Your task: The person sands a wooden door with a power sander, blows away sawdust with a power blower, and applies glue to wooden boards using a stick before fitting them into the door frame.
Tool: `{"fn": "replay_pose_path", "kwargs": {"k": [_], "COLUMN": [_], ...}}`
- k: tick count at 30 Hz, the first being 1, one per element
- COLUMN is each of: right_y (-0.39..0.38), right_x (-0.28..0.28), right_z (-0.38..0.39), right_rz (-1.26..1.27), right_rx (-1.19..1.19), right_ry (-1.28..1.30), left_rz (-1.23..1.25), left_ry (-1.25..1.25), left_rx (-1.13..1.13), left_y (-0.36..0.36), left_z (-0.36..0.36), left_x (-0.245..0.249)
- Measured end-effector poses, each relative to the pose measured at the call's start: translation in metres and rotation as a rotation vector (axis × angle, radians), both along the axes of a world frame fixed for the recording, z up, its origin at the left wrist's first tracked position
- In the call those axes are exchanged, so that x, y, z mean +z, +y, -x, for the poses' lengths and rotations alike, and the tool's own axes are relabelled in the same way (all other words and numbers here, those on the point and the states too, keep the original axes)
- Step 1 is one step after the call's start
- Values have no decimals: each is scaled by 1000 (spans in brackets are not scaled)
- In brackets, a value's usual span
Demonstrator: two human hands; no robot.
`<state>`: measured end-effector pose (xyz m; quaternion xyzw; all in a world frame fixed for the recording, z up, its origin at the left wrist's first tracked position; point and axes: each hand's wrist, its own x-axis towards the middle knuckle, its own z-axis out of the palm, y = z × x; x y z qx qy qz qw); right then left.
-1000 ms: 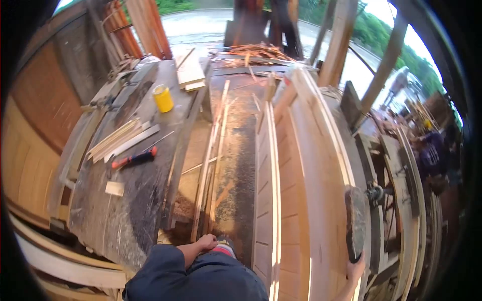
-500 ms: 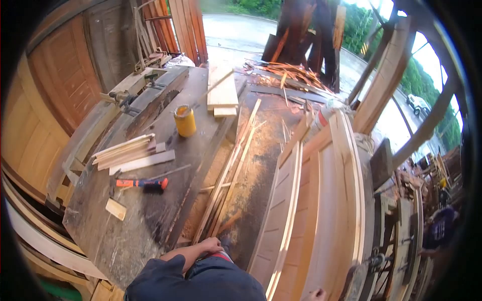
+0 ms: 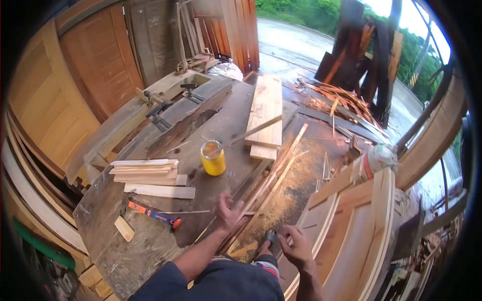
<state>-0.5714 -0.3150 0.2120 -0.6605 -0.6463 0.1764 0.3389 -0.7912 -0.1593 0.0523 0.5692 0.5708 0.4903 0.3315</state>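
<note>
My left hand [image 3: 229,213] is raised over the table edge with its fingers apart and nothing in it, right of the orange-and-blue hammer [image 3: 153,214]. My right hand [image 3: 297,246] hangs beside the panelled door [image 3: 346,220], fingers curled; whether it holds anything is too small to tell. Beyond my left hand stands a yellow jar [image 3: 213,159], open at the top, with a thin stick [image 3: 251,131] reaching from it across a pale board [image 3: 266,108]. Several pale wood strips [image 3: 150,175] lie stacked left of the jar. A small wood block [image 3: 124,228] rests near the hammer.
A saw blade [image 3: 208,114] shows in a slot of the worktable [image 3: 113,256]. Long thin strips [image 3: 273,183] lean beside the table over sawdust. Scrap wood [image 3: 346,104] is piled at the back right, and wooden doors [image 3: 100,60] stand at the left.
The view has swung to the right. My left hand has risen from my lap and opened over the table edge. My right hand has come up from the bottom edge beside the door.
</note>
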Motion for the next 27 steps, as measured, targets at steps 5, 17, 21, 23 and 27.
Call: {"fn": "replay_pose_path", "kwargs": {"k": [5,17,21,23,27], "right_y": [175,399,421,432,452], "right_x": [76,92,129,166,193], "right_z": [-5,-30,-82,-103,-127], "right_rz": [-529,1,-154,-204,-613], "right_rx": [411,917,875,867,898], "right_ry": [-298,-789,-577,-745,-905], "left_rz": [-300,-184,-349,-372,-265], "left_ry": [59,158,504,671,813], "left_rx": [499,429,214,132,-88], "left_y": [126,178,194,205,220], "left_z": [7,-7,18,25,14], "left_x": [25,86,147,184,256]}}
